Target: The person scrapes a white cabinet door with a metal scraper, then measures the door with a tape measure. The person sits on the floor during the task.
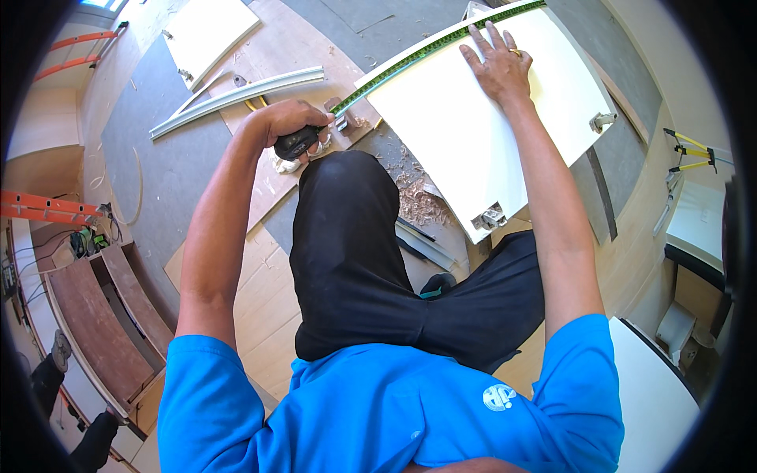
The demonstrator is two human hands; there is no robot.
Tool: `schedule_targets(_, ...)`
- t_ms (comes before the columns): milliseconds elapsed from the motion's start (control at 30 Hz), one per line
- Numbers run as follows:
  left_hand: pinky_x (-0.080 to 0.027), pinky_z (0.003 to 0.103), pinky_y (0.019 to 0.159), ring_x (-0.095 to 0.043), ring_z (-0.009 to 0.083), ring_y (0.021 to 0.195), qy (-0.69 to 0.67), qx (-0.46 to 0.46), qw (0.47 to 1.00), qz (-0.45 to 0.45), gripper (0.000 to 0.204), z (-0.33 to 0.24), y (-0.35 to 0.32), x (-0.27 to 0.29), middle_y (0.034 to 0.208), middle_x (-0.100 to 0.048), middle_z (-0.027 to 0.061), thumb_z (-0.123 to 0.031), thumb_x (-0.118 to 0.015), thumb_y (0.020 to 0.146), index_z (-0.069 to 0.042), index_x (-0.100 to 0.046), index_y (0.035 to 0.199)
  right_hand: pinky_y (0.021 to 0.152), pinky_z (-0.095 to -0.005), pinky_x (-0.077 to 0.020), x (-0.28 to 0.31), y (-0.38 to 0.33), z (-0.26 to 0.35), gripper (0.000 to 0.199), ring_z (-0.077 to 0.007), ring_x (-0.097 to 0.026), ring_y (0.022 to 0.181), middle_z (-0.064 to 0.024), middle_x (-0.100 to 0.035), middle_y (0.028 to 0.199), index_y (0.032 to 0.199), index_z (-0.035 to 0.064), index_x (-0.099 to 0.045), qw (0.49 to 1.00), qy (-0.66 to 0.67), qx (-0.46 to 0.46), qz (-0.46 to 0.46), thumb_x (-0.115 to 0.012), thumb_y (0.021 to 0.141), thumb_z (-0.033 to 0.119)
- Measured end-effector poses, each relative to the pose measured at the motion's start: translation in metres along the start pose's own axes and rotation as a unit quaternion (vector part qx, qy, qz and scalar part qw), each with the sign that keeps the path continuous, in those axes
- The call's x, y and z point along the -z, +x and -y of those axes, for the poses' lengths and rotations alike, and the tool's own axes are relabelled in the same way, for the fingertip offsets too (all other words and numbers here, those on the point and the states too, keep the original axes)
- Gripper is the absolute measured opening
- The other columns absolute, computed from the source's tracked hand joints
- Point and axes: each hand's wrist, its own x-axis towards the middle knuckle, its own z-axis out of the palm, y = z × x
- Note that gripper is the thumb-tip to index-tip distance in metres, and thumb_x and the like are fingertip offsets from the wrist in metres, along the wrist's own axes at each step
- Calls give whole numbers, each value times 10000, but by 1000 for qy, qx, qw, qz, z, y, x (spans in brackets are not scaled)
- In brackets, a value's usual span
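Observation:
My left hand (293, 122) is closed around the black case of a tape measure (296, 143), just past my bent knee. From it the green blade (410, 66) runs out to the upper right, along the far edge of a white cabinet door (453, 134). My right hand (502, 69) lies on that door with its fingers spread, their tips at the blade's near edge; a ring sits on one finger. Two metal hinges are fixed along the door's side nearer me: one hinge (490, 217) by my leg, another hinge (602, 121) at the right corner.
Wood shavings (422, 201) litter the floor beside the door. A pale metal profile (236, 102) lies at the left, and another white door (206, 39) lies beyond it. Orange ladders (51, 208) stand far left, near another person's legs (49, 378). A yellow-legged stand (691, 151) is at the right.

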Motion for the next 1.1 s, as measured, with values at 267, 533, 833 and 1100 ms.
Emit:
schedule_targets(267,-585,346,543,-671,206,587,11,-29,998,-52,401,4,-1,-1,719,-656,116,-360,-560,1047,4,-633,898,1179,-601,-238,42,5,11,654,-372,-281,1533,-122,-296,1686,1583,217,-417,983,159,-10,86,-423,1036,575)
schedule_targets(533,-556,321,580,-654,172,600,112,-82,986,-91,398,-29,-15,-21,737,-661,83,-367,-528,1052,-52,-660,849,1089,-547,-414,20,4,-8,646,-354,-508,1382,-236,-418,1587,1550,121,-435,969,205,-75,-114,-500,1024,490)
schedule_targets(833,-520,322,536,-615,185,519,91,-107,989,-46,375,-92,-27,-113,647,-624,84,-296,-586,1026,-8,-648,794,1211,-534,-304,74,-53,-87,644,-423,-302,1517,-250,-193,1680,1539,105,-451,788,518,-162,-290,-610,995,411)
schedule_targets(1100,-490,311,677,-611,149,661,194,-92,976,34,452,-40,-67,-264,684,-655,65,-341,-506,1069,-4,-677,822,651,-282,-563,123,-163,-184,654,-202,-721,885,-196,-451,1476,1559,21,-267,598,563,-427,-378,-612,1015,131)
